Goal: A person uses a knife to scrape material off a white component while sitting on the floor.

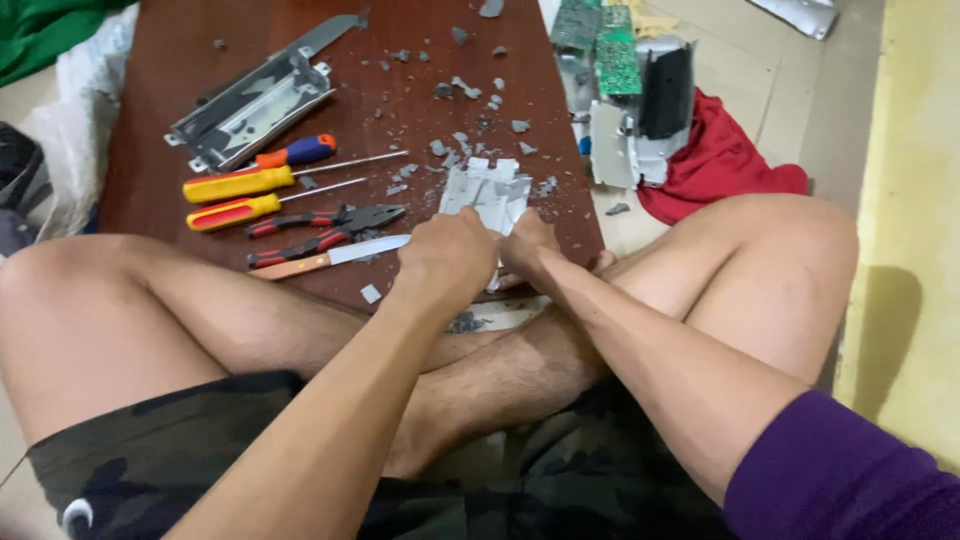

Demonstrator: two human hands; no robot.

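A crumpled grey metal piece (pixel 487 195) is gripped by both the left hand (pixel 447 252) and right hand (pixel 527 246), at the worktop (pixel 180 60) near edge. Left of them, two screwdrivers (pixel 265 180), one pliers (pixel 325 228) and one knife (pixel 330 257) are laid.

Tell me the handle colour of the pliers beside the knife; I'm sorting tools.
Red and black, seen in the head view: the pliers lie just above the knife.

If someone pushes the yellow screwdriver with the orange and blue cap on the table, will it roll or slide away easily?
The yellow screwdriver has a rounded handle and a thin round shaft, so it would probably roll sideways when pushed. It lies close to a second screwdriver, which might stop it soon. Grey fragments scattered on the wooden table could also hinder it.
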